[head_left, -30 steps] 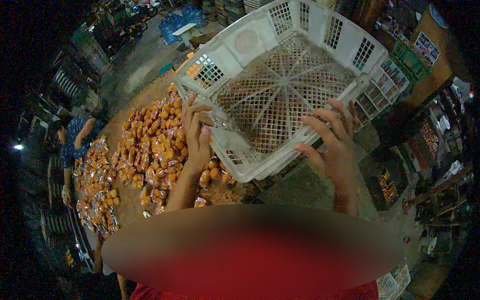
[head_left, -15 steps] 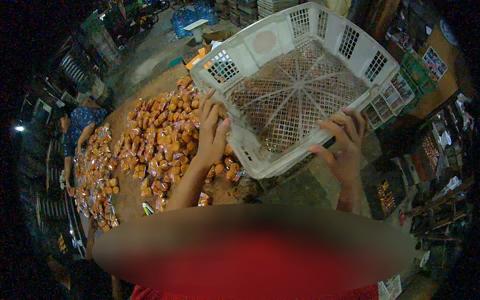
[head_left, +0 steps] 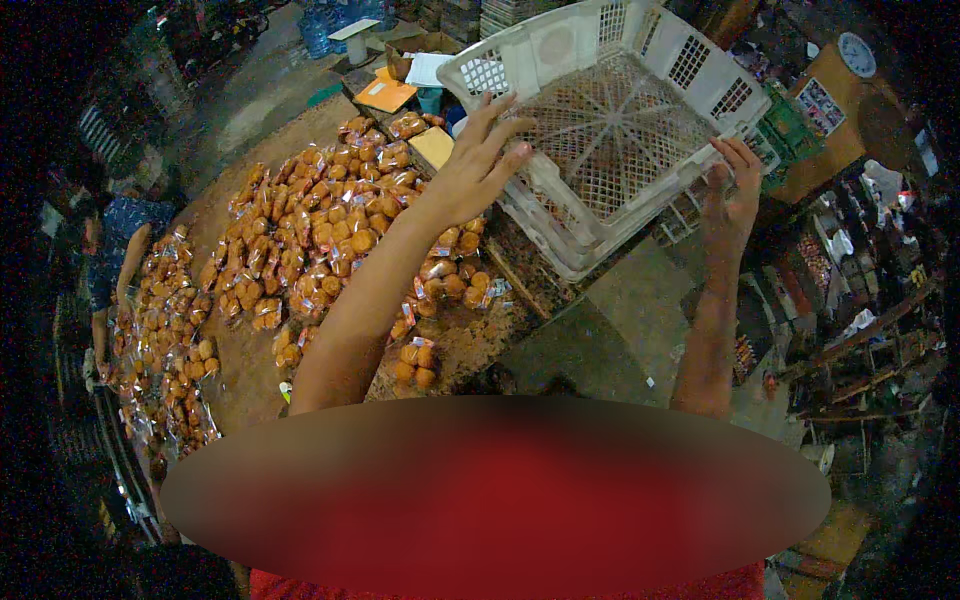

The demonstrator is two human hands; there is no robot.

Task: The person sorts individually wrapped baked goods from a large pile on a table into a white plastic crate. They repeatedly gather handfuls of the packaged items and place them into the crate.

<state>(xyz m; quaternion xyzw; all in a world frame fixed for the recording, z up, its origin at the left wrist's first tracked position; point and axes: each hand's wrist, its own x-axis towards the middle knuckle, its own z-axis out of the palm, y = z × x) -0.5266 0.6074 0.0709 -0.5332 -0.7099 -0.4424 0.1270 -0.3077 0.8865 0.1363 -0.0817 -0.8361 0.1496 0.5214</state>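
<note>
A large white plastic crate with a lattice floor and slotted walls stands ahead of me, right of the table. Inside it I see no goods. Under its near right side shows the lattice wall of what looks like another white crate. My left hand is at the crate's left rim with its fingers spread; whether the fingertips touch it I cannot tell. By the right corner of the rim is my right hand, its fingers apart and not wrapped round the edge.
Bagged round brown buns lie heaped on the brown table. At the far left another person in a dark patterned shirt reaches toward more bags. An orange packet, a green crate and a wall clock are farther off.
The crate has moved away from me and slightly right, down beside the table. Both hands have reached farther forward, and their fingers have loosened from the rim.
</note>
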